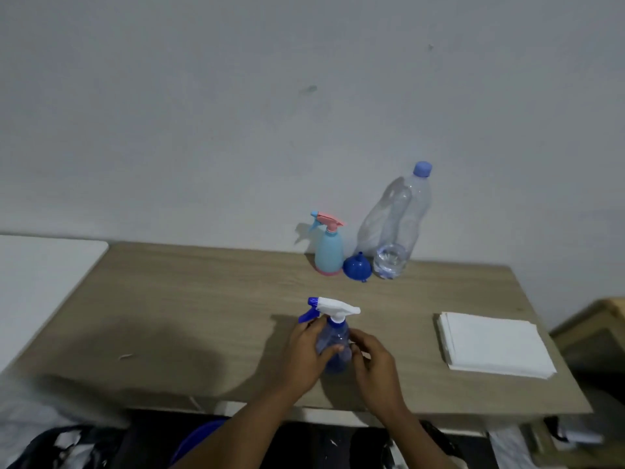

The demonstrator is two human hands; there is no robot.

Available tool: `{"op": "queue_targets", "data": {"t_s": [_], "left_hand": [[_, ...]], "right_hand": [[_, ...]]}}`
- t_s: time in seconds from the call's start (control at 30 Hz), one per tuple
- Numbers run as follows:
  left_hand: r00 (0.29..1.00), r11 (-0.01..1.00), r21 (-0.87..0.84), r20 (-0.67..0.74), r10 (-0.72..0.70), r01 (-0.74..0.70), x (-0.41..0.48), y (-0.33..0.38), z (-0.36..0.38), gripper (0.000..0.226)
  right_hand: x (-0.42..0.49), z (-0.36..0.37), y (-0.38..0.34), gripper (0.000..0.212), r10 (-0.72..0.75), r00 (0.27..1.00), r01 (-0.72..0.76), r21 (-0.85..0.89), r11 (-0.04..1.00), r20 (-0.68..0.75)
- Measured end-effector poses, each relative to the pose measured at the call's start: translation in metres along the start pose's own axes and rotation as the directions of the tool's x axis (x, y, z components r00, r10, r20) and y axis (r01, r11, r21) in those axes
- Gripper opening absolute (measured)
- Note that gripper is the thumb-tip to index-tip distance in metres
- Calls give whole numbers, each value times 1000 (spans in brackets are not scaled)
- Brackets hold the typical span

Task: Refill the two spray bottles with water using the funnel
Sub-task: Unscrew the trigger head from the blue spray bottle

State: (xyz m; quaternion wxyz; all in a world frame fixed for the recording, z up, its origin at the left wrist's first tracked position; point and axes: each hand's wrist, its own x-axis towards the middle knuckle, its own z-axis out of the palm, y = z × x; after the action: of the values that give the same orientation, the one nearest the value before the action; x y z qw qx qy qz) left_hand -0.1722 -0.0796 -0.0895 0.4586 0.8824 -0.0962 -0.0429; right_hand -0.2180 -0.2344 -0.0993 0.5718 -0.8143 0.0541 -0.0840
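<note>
Spray bottle 1, translucent blue with a white trigger head, stands upright near the front edge of the wooden table. The left hand grips it with fingers and thumb wrapped round its body, and the right hand has its fingers curled against the body's right side. Spray bottle 2, pale blue with a pink head, stands at the back by the wall, the blue funnel just beside it, the capped water bottle next along, and 1 stack of white napkins lies well apart to the right.
</note>
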Motion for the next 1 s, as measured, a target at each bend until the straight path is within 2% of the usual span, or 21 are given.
{"op": "queue_targets", "data": {"t_s": [0.23,0.4,0.47,0.53,0.67,1.0], "left_hand": [[999,1000,23,-34,-15,16,-41,17,26,49],[996,998,51,-79,-33,37,-55,32,33,45],[995,997,38,-78,-69,72,-57,36,35,54],[995,997,34,-80,-65,68,-57,36,34,51],[994,999,13,-97,-41,42,-55,34,33,42],[991,999,-22,-130,34,-37,-52,36,36,44]], "right_hand": [[-33,-30,9,33,8,1000,-8,26,1000,25],[-33,-34,-10,34,-84,996,84,98,992,-8],[-29,-30,-18,33,-54,998,58,148,987,-33],[-23,-25,-23,33,13,998,-2,187,982,-55],[-17,-19,-24,30,54,996,-41,167,985,-77],[-15,-21,-15,22,-136,990,137,24,990,-42]]}}
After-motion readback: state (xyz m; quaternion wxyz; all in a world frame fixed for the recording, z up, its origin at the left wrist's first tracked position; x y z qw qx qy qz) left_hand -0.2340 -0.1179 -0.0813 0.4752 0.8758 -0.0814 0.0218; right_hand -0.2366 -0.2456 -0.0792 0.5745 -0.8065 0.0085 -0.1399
